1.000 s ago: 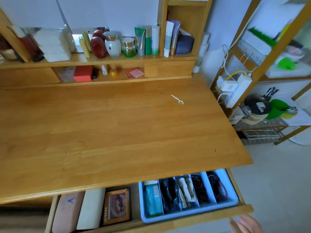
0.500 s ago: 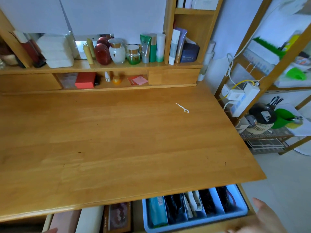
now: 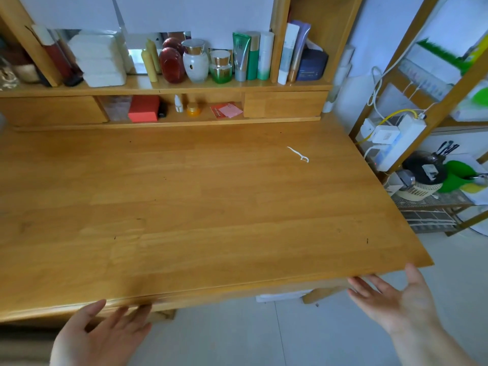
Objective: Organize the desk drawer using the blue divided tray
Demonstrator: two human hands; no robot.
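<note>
The desk drawer (image 3: 237, 293) is pushed in under the wooden desk top (image 3: 200, 202); only its front board shows below the desk's near edge. The blue divided tray and its contents are hidden inside. My left hand (image 3: 103, 334) is at the lower left with straight, spread fingers whose tips touch the drawer front. My right hand (image 3: 396, 299) is at the lower right, palm turned up and fingers straight, its fingertips against the drawer front under the desk's right corner. Neither hand holds anything.
A white floss pick (image 3: 298, 154) lies on the desk top. Bottles, jars and tubes (image 3: 211, 62) line the back shelf, with a red box (image 3: 144, 108) below. A wooden rack (image 3: 433, 122) with a power strip and kitchen items stands to the right, over a tiled floor (image 3: 264, 336).
The drawer, open with the blue tray showing a second ago, has slid in and is now closed. Both hands came into view and press flat against its front.
</note>
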